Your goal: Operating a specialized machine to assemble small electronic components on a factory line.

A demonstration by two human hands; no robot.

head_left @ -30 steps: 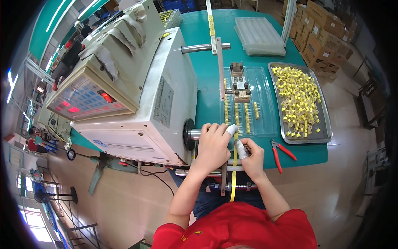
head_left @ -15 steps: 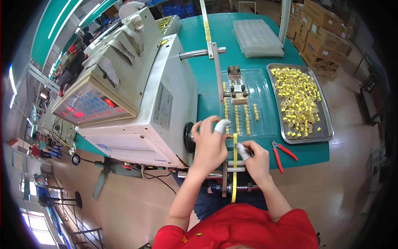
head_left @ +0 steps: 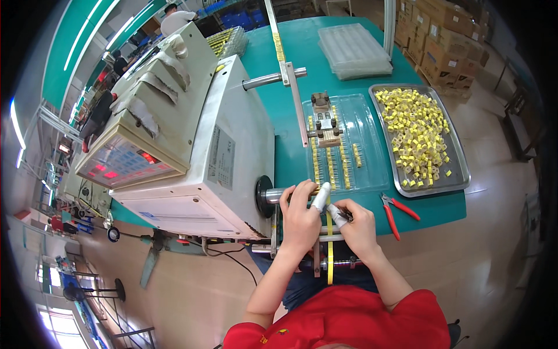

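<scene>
My left hand (head_left: 300, 224) is closed at the end of the machine's metal spindle (head_left: 278, 195), its white-covered finger against the yellow tape (head_left: 330, 256). Whatever lies between its fingertips is hidden. Right beside it, my right hand (head_left: 357, 228) is curled round a small dark metal object, mostly covered by the fingers, so its kind cannot be made out. A white cover also wraps a finger of this hand, close to the tape. The tape hangs down toward my lap past metal guide bars. Just beyond my hands, a clear plastic tray (head_left: 366, 168) holds rows of small yellow-wrapped parts.
The white winding machine (head_left: 168, 212) with its lit control panel (head_left: 125, 163) fills the left side. At right are a metal tray (head_left: 462, 174) heaped with yellow parts and red-handled cutters (head_left: 391, 221). Stacked clear trays (head_left: 356, 52) lie at the back. A bracket arm (head_left: 296, 104) overhangs the table.
My left hand has come down and right from above the spindle, its white-covered finger now at the tape. My right hand stays close by the tape. The whole view has shifted slightly.
</scene>
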